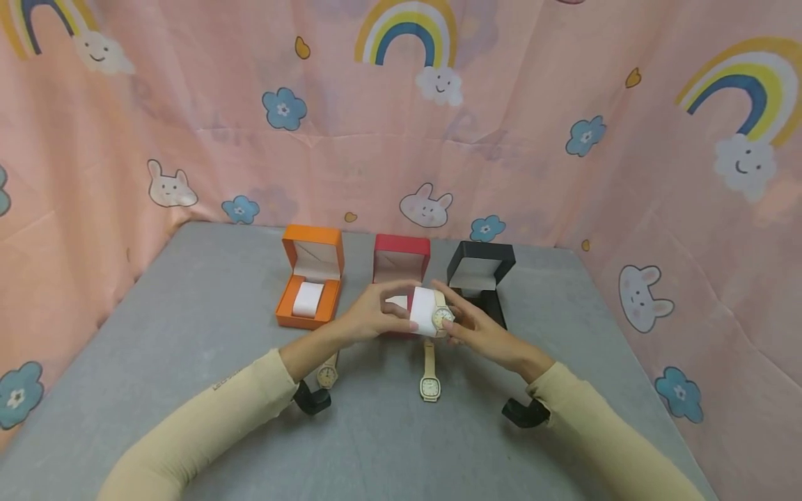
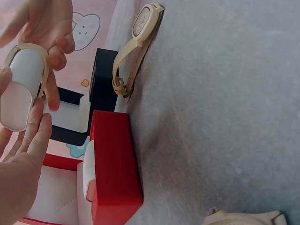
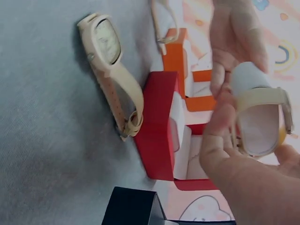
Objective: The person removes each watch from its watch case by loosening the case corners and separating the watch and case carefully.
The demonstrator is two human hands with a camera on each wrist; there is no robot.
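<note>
Both hands hold up a white watch pillow [image 1: 422, 310] with a cream-strapped watch [image 1: 443, 317] around its right end. My left hand [image 1: 368, 314] grips the pillow's left side between thumb and fingers. At the other end, my right hand [image 1: 479, 332] pinches the watch, its thumb by the dial. In the right wrist view the strap [image 3: 262, 97] loops round the pillow. Behind the hands stands an open red box [image 1: 401, 249], partly hidden. A second cream watch [image 1: 429, 388] lies on the table below them, and a third watch [image 1: 327, 376] lies near my left wrist.
An open orange box [image 1: 313, 240] with a white pillow [image 1: 308, 299] inside stands left of the red one. To the right is an open black box [image 1: 481, 252], partly behind my right hand. The grey table [image 1: 219, 278] meets a pink patterned curtain [image 1: 351, 153].
</note>
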